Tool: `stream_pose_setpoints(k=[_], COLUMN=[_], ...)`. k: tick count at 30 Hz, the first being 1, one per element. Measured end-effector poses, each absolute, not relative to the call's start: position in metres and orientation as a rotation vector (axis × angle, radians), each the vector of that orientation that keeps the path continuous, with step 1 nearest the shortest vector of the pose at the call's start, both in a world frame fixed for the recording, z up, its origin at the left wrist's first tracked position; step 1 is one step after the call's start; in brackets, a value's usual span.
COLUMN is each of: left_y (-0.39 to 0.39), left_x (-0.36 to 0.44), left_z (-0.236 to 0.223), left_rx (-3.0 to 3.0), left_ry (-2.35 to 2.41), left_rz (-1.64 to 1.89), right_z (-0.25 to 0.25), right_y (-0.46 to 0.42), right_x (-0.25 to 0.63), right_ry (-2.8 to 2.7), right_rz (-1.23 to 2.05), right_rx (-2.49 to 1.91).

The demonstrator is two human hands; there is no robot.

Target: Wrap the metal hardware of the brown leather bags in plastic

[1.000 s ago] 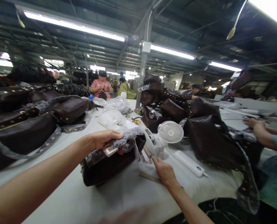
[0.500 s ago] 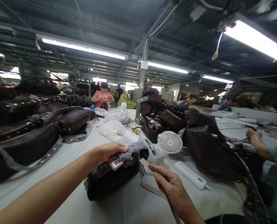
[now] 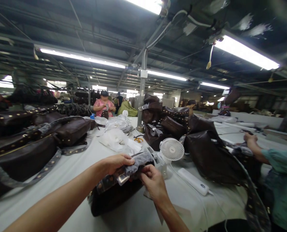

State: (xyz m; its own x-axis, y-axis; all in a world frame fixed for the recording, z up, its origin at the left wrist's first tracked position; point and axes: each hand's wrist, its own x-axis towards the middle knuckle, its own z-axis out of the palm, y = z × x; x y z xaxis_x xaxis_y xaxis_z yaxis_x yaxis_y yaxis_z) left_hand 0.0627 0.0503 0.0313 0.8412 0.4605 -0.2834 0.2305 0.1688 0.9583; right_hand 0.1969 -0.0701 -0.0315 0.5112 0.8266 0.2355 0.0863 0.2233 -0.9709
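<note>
In front of me on the white-covered table lies a dark brown studded bag [image 3: 114,199]. A strap wrapped in clear plastic [image 3: 140,159] runs over its top. My left hand [image 3: 118,163] grips this wrapped strap between thumb and fingers. A shiny metal piece [image 3: 123,178] shows under the plastic below those fingertips. My right hand [image 3: 154,183] is closed at the right end of the bag, fingertips pinched against it; what they pinch is hidden. Below the right wrist hangs a thin, dark-edged strip [image 3: 158,212], partly covered by the hand.
A small white fan [image 3: 172,149] and a white power strip [image 3: 193,181] with cables stand right of the bag. Brown bags [image 3: 213,158] are piled at right, others [image 3: 24,161] at left. Orange-handled scissors [image 3: 138,140] lie beyond. A co-worker's arm [image 3: 257,146] is at far right.
My right hand has moved left and up from beside the bag to its right end. The beige strip it held is now mostly hidden. My left hand keeps its hold on the strap.
</note>
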Motion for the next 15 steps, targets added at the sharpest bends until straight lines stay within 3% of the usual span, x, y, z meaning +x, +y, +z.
stream_pose_setpoints(k=[8, 15], left_y=[0.049, 0.044], left_x=[0.063, 0.073], left_z=[0.03, 0.021], left_rx=[1.449, 1.494], left_ry=[0.576, 0.603], left_rz=[0.227, 0.271], right_z=[-0.038, -0.041], right_y=[-0.055, -0.057], right_x=[0.196, 0.192], right_ry=[-0.978, -0.928], right_rz=[0.6, 0.279], right_rx=[-1.292, -1.425])
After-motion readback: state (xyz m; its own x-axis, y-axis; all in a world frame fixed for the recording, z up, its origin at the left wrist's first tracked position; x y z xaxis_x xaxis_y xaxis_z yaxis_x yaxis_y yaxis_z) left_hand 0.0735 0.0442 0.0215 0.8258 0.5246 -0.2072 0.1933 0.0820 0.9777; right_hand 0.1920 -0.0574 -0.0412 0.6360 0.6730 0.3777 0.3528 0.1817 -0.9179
